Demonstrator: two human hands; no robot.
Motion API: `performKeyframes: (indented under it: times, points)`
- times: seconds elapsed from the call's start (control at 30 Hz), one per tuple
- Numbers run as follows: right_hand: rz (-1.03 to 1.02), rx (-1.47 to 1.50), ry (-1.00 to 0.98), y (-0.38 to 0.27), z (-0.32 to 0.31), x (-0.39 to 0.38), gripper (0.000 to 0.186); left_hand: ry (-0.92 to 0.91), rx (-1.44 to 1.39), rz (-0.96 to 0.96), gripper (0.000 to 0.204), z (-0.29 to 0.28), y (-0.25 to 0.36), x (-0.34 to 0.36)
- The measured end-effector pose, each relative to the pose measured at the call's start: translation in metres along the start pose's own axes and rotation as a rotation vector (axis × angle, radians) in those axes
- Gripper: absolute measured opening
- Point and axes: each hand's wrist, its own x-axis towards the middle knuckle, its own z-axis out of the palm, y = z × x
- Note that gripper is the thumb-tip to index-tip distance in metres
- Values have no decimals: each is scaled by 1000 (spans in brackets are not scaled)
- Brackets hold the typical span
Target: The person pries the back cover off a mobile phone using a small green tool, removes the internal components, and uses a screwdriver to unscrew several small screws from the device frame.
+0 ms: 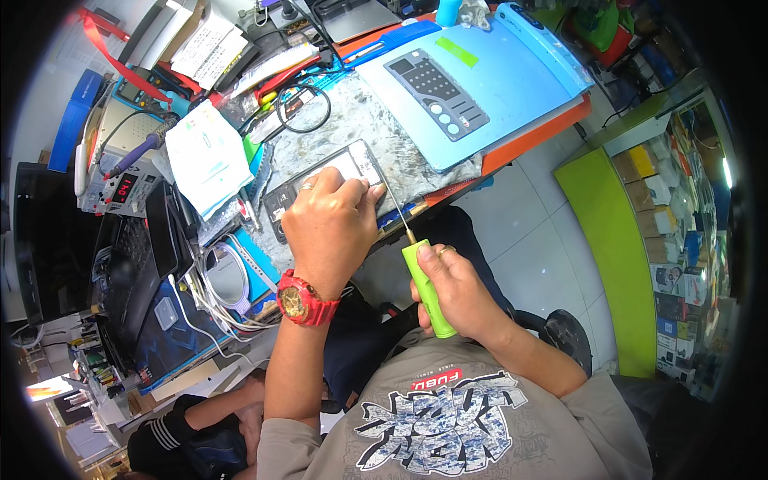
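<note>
Marbled mat [360,112] | left grip [332,228] on phone [364,161], closure unclear | right grip [454,292] clamped on green-handled tool [423,280] | lettered shirt [444,424]

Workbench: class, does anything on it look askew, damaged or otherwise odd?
Yes. The grey work surface around the phone is blotched with dark marks, perhaps dirt or wear. To the left, white papers or packets lie askew, looking haphazardly piled.

Electronics repair workshop, opened phone [350,163] lying on cluttered bench [352,108], soldering iron [142,152] sitting nearby; boxes [660,190] filling a cabinet [596,256]
</note>
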Motion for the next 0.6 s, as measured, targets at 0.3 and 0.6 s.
performKeyframes:
  times: [0.3, 0.6]
  points:
    - [0, -16, -9, -1, -2, 3, 46, 6, -2, -4, 18, 0, 1, 0]
    - [-11, -31, 22, -8, -2, 3, 44, 12, -8, -1, 17, 1, 1, 0]
